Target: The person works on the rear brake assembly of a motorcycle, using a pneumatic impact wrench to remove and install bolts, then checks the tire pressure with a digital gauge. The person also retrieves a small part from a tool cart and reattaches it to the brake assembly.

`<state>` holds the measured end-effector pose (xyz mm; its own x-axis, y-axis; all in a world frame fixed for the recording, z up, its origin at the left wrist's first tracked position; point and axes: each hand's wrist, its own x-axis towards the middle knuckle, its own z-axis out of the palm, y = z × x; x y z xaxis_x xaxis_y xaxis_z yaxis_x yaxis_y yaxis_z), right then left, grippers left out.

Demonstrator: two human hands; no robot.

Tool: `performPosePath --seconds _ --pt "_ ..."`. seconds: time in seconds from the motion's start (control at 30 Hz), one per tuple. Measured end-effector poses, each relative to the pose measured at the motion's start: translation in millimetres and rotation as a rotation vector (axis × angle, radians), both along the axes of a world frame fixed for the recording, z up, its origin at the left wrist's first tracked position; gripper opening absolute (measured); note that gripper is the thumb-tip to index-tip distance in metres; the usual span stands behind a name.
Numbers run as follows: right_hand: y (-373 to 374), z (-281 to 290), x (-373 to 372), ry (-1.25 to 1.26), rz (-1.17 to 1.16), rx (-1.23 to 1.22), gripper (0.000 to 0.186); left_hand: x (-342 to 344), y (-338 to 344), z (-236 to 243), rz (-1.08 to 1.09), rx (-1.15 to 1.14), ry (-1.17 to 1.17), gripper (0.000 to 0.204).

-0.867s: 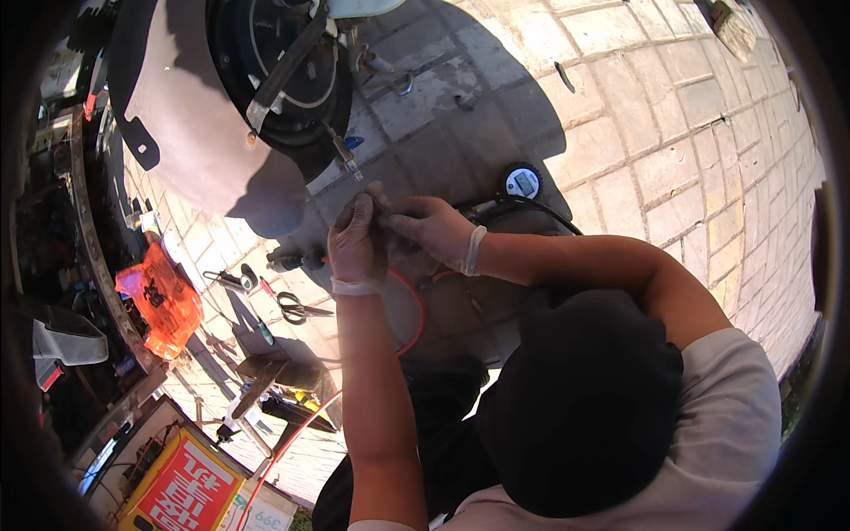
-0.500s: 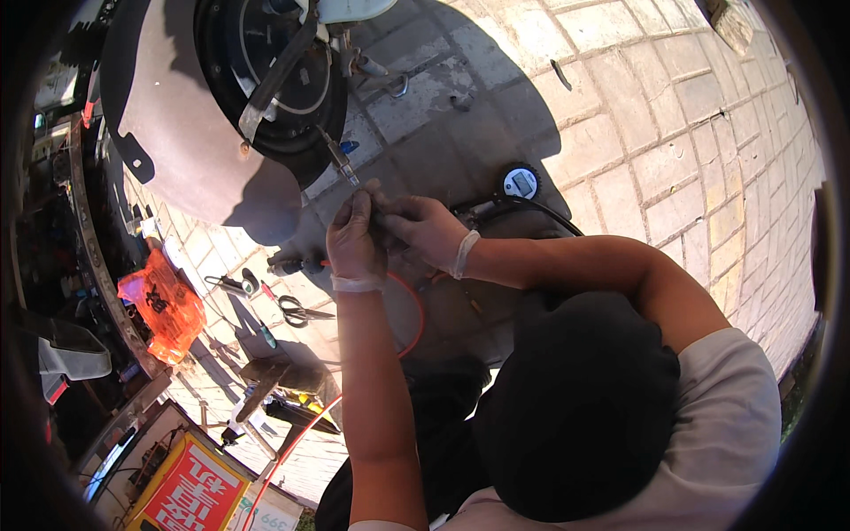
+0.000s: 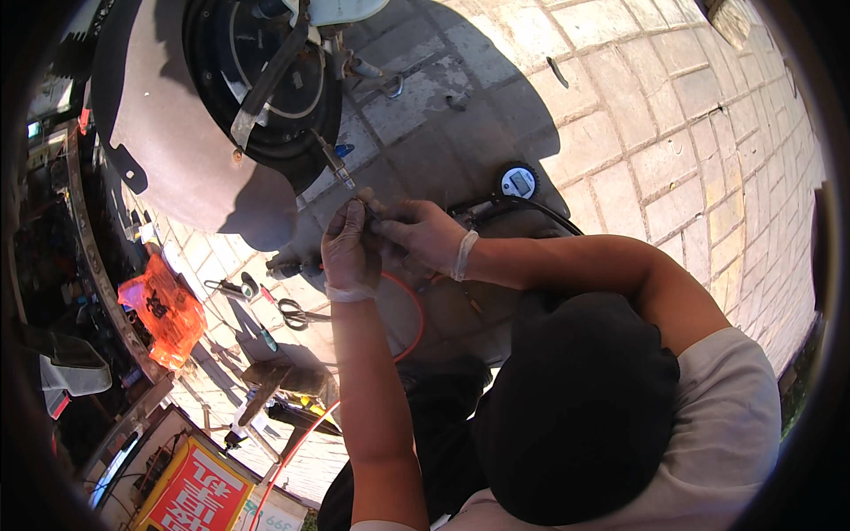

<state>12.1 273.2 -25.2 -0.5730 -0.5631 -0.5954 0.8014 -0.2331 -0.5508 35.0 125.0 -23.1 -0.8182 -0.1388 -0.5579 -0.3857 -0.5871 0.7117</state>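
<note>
My left hand (image 3: 349,252), in a thin translucent glove, is closed with thumb and fingers pinched together. My right hand (image 3: 429,237), gloved the same way, meets it from the right, its thumb and fingers also pinched. Between the fingertips is a small dark piece (image 3: 372,215), too hidden to name. Just beyond the fingers, a metal axle end (image 3: 337,165) points toward them from the black wheel (image 3: 314,97) of a vehicle. A small blue part (image 3: 344,150) lies beside that axle.
A grey mudguard (image 3: 168,133) covers the upper left. A round digital gauge (image 3: 519,182) with a black hose lies right of my hands. Scissors (image 3: 295,315), a red hose (image 3: 419,323), a wooden stool (image 3: 288,379) and an orange plastic bag (image 3: 168,310) are on the left.
My left hand has shifted slightly left and its fingertips have moved against the small dark piece. The right hand stays almost in place. The wheel and mudguard appear slightly further left.
</note>
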Motion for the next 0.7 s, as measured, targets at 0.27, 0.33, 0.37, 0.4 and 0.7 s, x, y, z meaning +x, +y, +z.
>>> performPosePath --seconds 0.27,0.33,0.37,0.4,0.7 --pt "-1.9 2.3 0.0 -0.038 -0.007 -0.001 0.020 1.0 4.7 9.8 0.003 0.079 -0.004 0.029" --pt "-1.1 2.5 -0.1 -0.031 -0.006 0.004 0.020 1.2 4.9 13.7 -0.012 0.140 0.025 0.027" --pt "-0.9 2.4 0.0 -0.029 -0.005 0.004 0.019 1.4 4.6 14.5 -0.015 0.132 0.016 0.028" --pt "-0.6 2.0 0.2 -0.026 -0.005 0.004 0.019 1.5 4.3 14.5 -0.021 0.127 0.021 0.029" --pt "0.1 1.1 -0.1 0.270 0.092 0.274 0.025 1.0 -2.0 2.3 0.045 0.163 0.000 0.032"
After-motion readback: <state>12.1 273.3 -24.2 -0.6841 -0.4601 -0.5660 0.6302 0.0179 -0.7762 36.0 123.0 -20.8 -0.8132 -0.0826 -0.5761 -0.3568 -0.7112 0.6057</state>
